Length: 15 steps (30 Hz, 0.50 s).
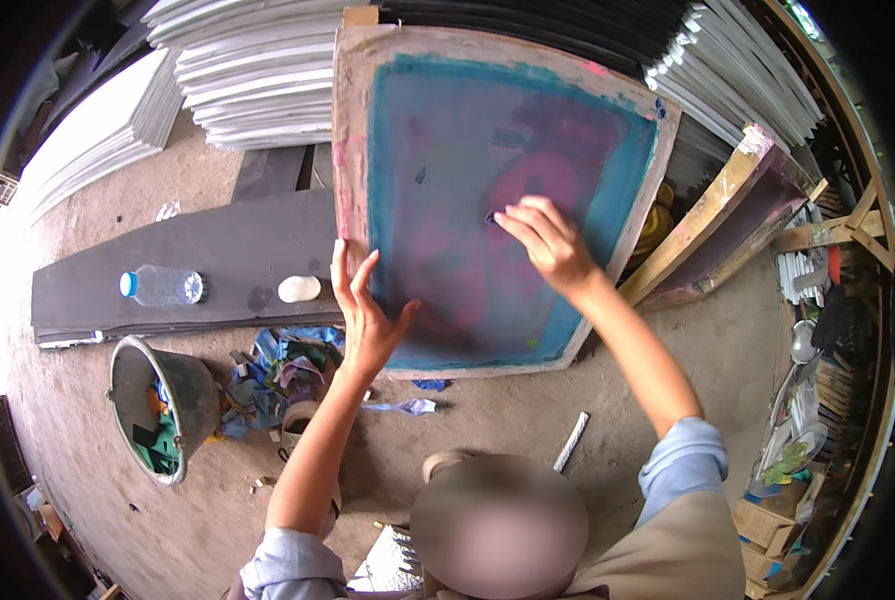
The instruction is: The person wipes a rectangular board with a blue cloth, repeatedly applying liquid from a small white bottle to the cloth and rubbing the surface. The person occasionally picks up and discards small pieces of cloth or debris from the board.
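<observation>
A large screen-printing frame [508, 200] leans upright before me, with whitish wooden rails and a teal band around purple-pink mesh. My left hand [370, 320] rests at its left rail, low down. Its fingers are stretched and spread, and the thumb points across the mesh. Over the middle of the mesh, my right hand [553, 245] is closed in a pinch. A small dark bit [492, 217] shows at its fingertips, against the mesh; what it is I cannot make out.
Stacked white sheets [253, 90] stand behind. On dark boards at left lie a clear bottle [165, 286] and a small white bottle [300, 289]. Nearer are a bucket [203, 390] and a heap of rags [278, 375]. Another wooden frame [698, 215] leans at right.
</observation>
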Tool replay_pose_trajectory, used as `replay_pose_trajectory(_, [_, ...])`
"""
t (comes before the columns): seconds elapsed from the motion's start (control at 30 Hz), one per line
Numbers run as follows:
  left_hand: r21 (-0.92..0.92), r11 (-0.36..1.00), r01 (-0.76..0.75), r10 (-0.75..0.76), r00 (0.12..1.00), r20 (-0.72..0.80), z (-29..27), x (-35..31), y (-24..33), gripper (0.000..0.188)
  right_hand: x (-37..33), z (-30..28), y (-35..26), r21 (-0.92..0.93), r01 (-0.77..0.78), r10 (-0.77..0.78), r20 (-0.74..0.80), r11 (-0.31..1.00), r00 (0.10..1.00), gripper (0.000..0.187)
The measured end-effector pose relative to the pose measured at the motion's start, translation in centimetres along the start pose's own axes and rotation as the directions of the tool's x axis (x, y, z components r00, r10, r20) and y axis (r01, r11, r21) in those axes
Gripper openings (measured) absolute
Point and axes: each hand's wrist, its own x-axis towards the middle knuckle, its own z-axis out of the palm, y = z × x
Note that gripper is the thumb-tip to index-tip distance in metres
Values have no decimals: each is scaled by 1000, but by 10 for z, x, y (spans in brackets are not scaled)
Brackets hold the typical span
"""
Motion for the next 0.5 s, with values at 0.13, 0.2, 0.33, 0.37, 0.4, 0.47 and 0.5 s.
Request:
replay_pose_trajectory(0.13, [-17, 999, 31, -31, 999, -8, 0, 1, 2, 95, 54, -4, 24, -52, -186, 176, -166, 981, 970, 19])
replay_pose_trajectory(0.2, [-48, 997, 60, -60, 998, 15, -1, 0, 1, 96, 33, 3, 2, -32, -51, 50, -34, 998, 998, 19])
replay_pose_trajectory(0.33, [-49, 998, 27, -28, 1000, -14, 3, 0, 0, 96, -9, 7, 0, 225, 314, -351, 149, 922, 925, 24])
replay_pose_trajectory(0.37, [-32, 999, 16, -16, 1000, -13, -1, -1, -3, 96, 9, 4, 6, 139, 261, -278, 125, 955, 952, 25])
replay_pose_trajectory(0.4, [-26, 1000, 11, -11, 1000, -8, -1, 1, 1, 96, 28, -2, 13, 51, 196, -200, 98, 979, 975, 26])
replay_pose_trajectory(0.47, [-7, 999, 31, -31, 999, 11, 0, 1, 1, 97, 33, 6, 1, -74, -85, 82, -54, 994, 995, 29])
replay_pose_trajectory(0.5, [-7, 1000, 29, -29, 999, 17, 0, 0, 1, 98, 20, 8, -4, -10, 9, -9, 17, 1000, 1000, 28])
